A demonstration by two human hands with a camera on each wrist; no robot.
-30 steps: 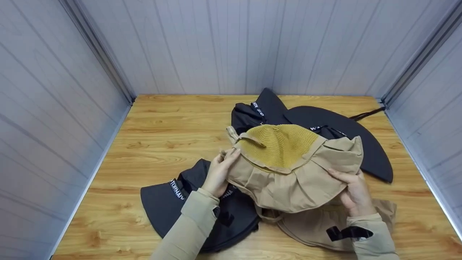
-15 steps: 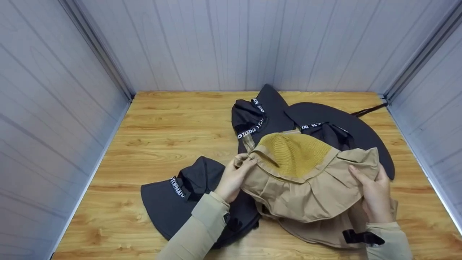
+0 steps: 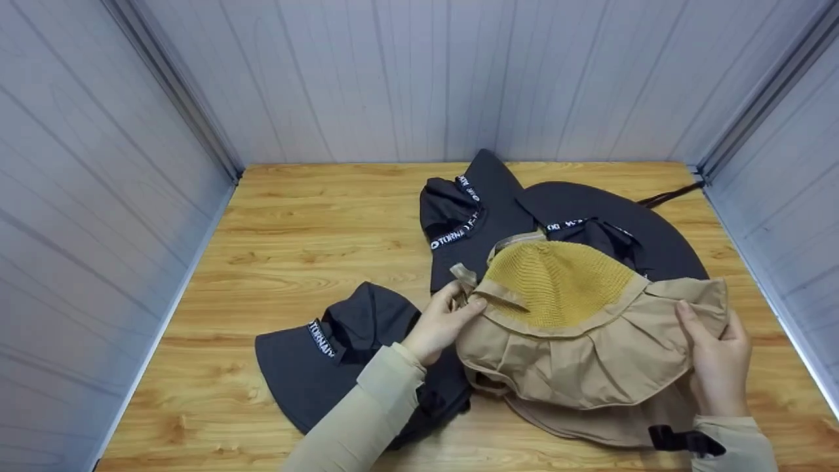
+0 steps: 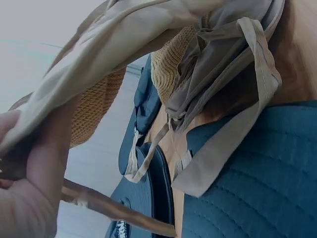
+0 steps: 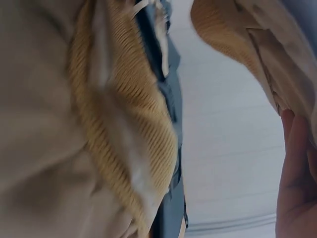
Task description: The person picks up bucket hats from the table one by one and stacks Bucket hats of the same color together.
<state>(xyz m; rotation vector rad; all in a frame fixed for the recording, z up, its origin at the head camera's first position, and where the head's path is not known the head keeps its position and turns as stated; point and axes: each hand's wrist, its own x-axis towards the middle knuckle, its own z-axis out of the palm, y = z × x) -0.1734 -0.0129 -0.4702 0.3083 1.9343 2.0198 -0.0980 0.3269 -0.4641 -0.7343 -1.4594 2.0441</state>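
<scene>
A beige sun hat (image 3: 577,367) with a yellow knitted crown hangs above the table, held between both hands. My left hand (image 3: 438,322) pinches its left edge near a strap. At the opposite side, my right hand (image 3: 721,364) grips the ruffled brim, thumb on top. Another beige hat (image 3: 570,423) lies underneath, mostly covered in the head view; its yellow knitted part (image 5: 148,129) shows in the right wrist view. Beige straps (image 4: 223,144) dangle below the left hand in the left wrist view.
A black hat (image 3: 380,314) with a lettered band lies at front left, partly behind the left arm. Two more black hats, one at back centre (image 3: 501,203) and one at back right (image 3: 655,236), overlap each other. Panelled walls (image 3: 419,78) enclose the wooden table (image 3: 314,216).
Both hands have carried the yellow-crowned beige hat to the right and slightly toward the front. More of the back black hats now shows. The black hats have stayed in place.
</scene>
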